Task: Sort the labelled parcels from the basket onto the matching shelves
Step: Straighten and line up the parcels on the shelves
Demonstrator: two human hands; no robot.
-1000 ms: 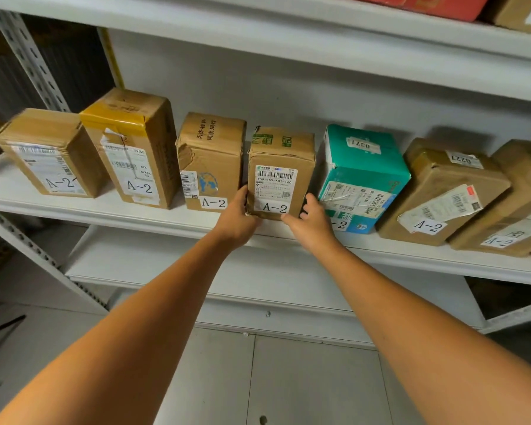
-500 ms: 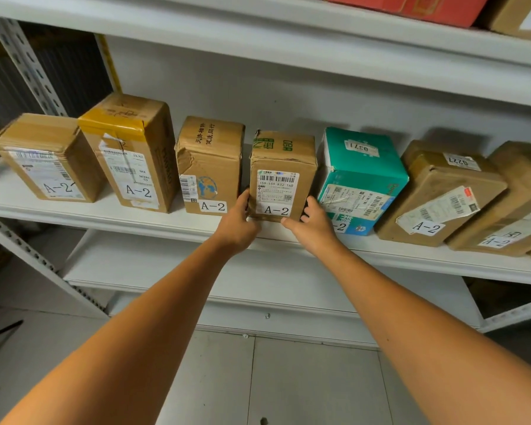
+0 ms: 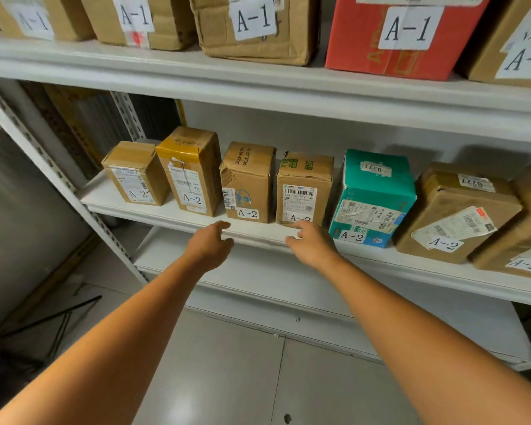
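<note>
Now the brown parcel [image 3: 304, 179] stands upright on the A-2 shelf [image 3: 258, 233], between a dented box [image 3: 247, 179] and a teal box [image 3: 377, 179]. Left hand [image 3: 210, 245] is at the shelf edge, fingers loosely curled, empty. Right hand [image 3: 311, 243] is loose too, fingertips at the parcel's lower front; contact unclear.

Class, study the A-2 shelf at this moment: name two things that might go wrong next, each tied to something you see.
1. The green-printed brown parcel stands upright near the shelf edge; the right hand, close to its base, might tip it forward.
2. The teal parcel sits tilted, a corner at the edge; a nudge may slide it off.
</note>
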